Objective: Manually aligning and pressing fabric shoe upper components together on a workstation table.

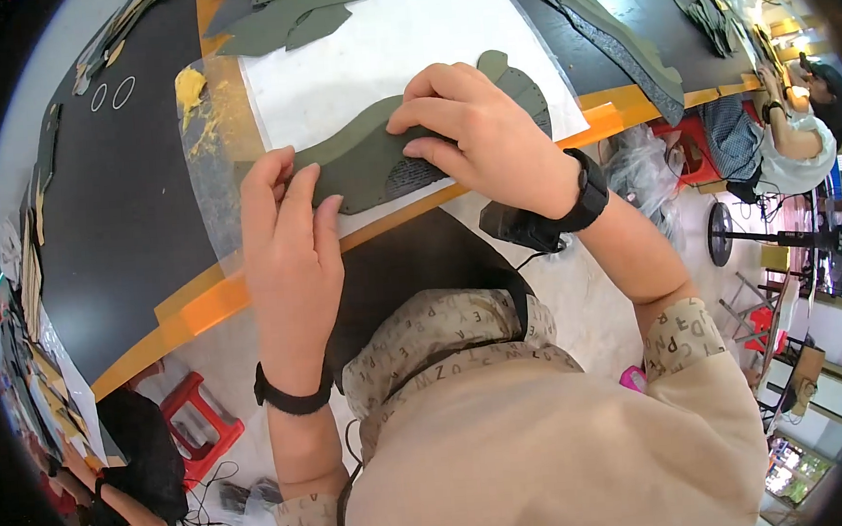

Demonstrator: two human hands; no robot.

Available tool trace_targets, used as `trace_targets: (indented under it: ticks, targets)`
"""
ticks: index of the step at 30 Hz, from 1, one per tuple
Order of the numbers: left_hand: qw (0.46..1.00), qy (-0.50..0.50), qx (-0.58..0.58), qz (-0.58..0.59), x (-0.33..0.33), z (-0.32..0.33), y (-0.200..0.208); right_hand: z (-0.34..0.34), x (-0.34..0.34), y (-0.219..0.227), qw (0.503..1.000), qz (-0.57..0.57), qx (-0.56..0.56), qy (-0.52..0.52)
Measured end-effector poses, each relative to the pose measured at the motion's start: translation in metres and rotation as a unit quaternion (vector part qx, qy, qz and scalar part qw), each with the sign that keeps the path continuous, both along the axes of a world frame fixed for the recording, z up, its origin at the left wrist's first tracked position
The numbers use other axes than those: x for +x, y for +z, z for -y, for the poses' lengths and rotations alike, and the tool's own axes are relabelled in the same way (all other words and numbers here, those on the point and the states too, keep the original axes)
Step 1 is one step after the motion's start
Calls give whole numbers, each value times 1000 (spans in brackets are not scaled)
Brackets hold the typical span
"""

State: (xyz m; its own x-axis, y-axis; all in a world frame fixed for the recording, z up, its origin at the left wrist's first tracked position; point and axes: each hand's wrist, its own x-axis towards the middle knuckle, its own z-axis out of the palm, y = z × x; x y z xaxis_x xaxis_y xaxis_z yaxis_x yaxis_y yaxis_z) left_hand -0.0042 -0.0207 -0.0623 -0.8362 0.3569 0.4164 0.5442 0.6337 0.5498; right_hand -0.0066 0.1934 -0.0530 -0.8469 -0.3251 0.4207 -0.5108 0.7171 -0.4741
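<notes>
A curved, flat olive-green cut piece with a dark patterned patch lies on a white sheet by the table's near edge. At its left end, my left hand is closed, thumb and fingertips gripping the border. My right hand bends over the middle of the piece, its thumb and fingers pinched on the material. Part of the piece is hidden under that hand. Its rounded right end, with a small tab, shows beyond my knuckles. Both wrists wear black bands.
Yellow glue smears the clear plastic at left. More olive-green pieces lie at the far side, others at right. Orange tape runs along the table's edge. Two white rings rest at left. People work at both sides near red stools.
</notes>
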Motion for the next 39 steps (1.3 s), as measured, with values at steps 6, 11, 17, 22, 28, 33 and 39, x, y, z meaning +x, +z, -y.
trace_targets:
  ticks: [6, 11, 17, 22, 28, 33, 39]
  targets:
    - [996, 6, -63, -64, 4, -1, -2, 0, -2, -1, 999, 20, -30, 4]
    - [999, 12, -42, -20, 0, -6, 10, -3, -4, -5, 999, 22, -42, 8]
    - [991, -5, -99, -94, -4, -9, 21, -2, -2, -8, 998, 34, -54, 6]
    - [996, 45, -40, 67, -1, -14, 24, -1, -2, -10, 998, 31, -56, 1]
    - [933, 79, 168, 309, -9, -6, 33, -1, -2, -11, 998, 35, -57, 2]
    - [907, 80, 231, 342, -9, -12, 34, -5, -2, -14, 998, 33, -60, 2]
    - [939, 59, 168, 294, -7, -5, 25, -9, -5, -12, 995, 48, -85, 35]
